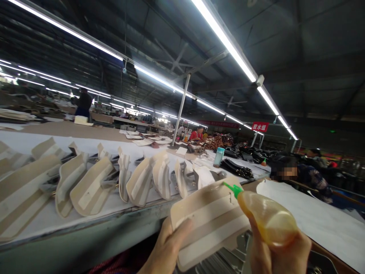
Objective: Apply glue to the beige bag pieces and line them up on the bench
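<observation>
My left hand [173, 241] grips a beige panel [205, 217] by its near left side, thumb on top. The panel has rounded corners, paler bands across it and a small slot near its far right. In my right hand [278, 249] is a squeeze bottle [269, 217] of amber liquid, tilted, with the fingers wrapped round its body. Its green nozzle [232, 188] points left, and the tip is at the panel's upper edge; whether it touches I cannot tell. Several similar curved beige pieces [94, 186] stand in a row on the white-covered table [34, 224] to the left.
A teal-lidded bottle [219, 157] and a stack of black strips [236, 168] are on the table beyond. White sheeting [316, 217] covers a surface at right, where a co-worker [302, 177] leans. Stacked grey pieces [222, 262] lie below the panel. A pole [181, 108] rises farther back.
</observation>
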`<state>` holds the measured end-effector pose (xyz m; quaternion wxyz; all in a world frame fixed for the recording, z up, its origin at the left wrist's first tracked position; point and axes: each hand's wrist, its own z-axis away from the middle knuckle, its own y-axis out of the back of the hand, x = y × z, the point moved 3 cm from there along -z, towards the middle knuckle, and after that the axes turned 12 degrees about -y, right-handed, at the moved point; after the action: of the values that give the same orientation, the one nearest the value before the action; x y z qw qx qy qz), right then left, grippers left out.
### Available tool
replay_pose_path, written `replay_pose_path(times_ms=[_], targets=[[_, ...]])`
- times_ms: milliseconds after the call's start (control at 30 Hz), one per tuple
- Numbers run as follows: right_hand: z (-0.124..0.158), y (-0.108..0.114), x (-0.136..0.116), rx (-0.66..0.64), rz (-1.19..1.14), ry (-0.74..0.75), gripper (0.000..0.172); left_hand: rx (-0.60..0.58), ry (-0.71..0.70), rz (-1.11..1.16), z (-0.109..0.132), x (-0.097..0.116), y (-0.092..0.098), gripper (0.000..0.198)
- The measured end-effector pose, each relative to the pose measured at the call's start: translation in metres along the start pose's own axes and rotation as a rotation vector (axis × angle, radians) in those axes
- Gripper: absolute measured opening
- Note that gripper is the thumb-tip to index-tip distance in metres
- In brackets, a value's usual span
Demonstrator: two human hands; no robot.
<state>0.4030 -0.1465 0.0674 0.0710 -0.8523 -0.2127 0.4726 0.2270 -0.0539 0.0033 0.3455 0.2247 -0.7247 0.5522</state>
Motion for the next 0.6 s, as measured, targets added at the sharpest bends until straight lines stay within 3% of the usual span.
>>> replay_pose_path(times_ms=[133,300,467,600], targets=[[0.009,0.0,0.005,-0.101,0.031,-0.013,0.043,-0.011,0.023,-0.019,-0.001,-0.002,0.002,0.055],[0.002,0.004,0.011,0.035,0.13,0.09,0.051,-0.065,-0.042,-0.008,-0.003,-0.003,0.002,0.061],[-0.001,0.005,0.01,-0.093,0.13,0.064,0.046,-0.084,-0.011,-0.011,-0.004,-0.002,0.002,0.064],[-0.014,0.008,0.001,0.13,0.199,0.034,0.053,-0.13,-0.058,-0.043,-0.004,0.005,0.002,0.058]])
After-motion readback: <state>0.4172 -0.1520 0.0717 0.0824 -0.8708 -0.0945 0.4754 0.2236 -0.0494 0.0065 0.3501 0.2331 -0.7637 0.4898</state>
